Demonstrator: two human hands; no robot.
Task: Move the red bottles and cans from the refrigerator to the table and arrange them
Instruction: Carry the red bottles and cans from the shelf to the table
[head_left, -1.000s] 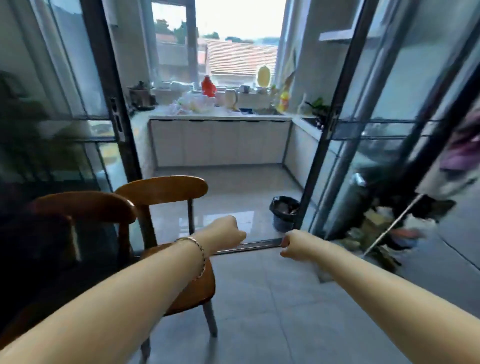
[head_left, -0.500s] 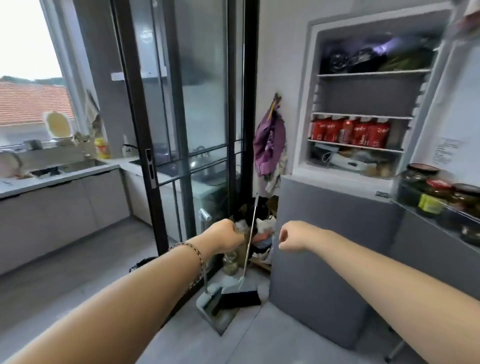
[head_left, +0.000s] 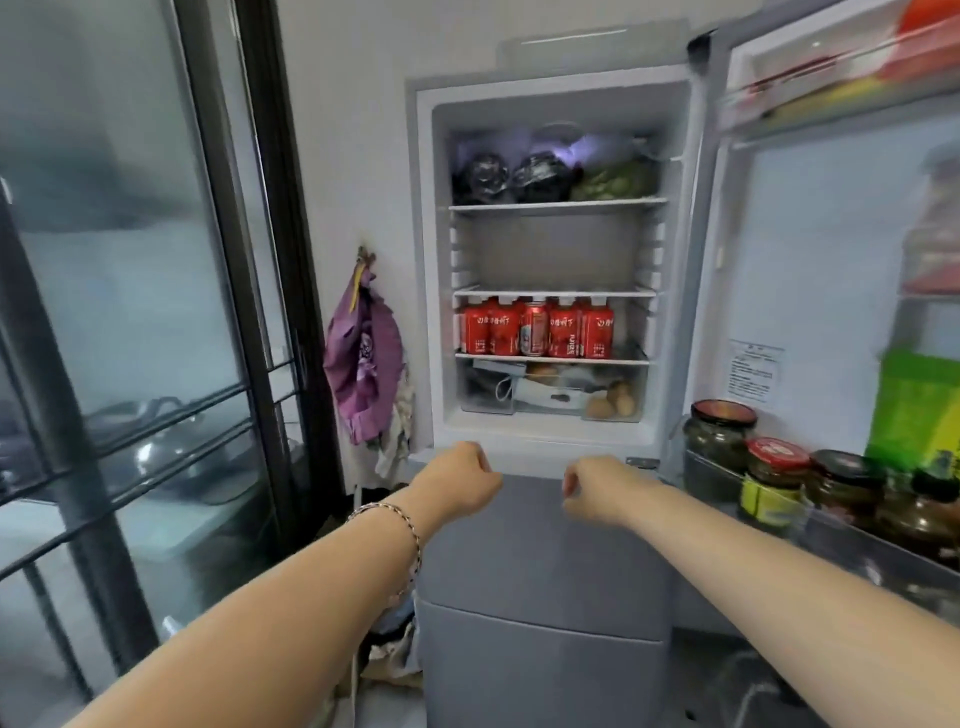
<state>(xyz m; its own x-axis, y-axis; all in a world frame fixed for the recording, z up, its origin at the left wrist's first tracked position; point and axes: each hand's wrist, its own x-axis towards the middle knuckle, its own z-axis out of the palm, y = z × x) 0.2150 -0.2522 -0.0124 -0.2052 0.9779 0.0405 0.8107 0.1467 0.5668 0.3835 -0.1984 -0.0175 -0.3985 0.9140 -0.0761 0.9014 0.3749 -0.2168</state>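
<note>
The refrigerator (head_left: 426, 260) stands open straight ahead. On its third shelf a row of red bottles (head_left: 491, 330) stands side by side, with a red can (head_left: 534, 329) in the middle of the row. My left hand (head_left: 460, 478) and my right hand (head_left: 597, 486) are stretched out below the open compartment, in front of the grey lower door. Both are curled into fists and hold nothing. Each hand is well below the shelf with the red drinks and apart from it.
The open fridge door (head_left: 810, 291) is on the right, its rack holding dark jars (head_left: 719, 434) and a green carton (head_left: 917, 410). Black bags (head_left: 511, 179) fill the top shelf; the crisper drawer (head_left: 550, 392) holds food. A purple cloth (head_left: 363, 353) hangs left, beside a glass sliding door (head_left: 156, 312).
The view has swung right from the kitchen doorway and chairs to face the open refrigerator, now closer and centred. Both fists stay held out in front, empty.
</note>
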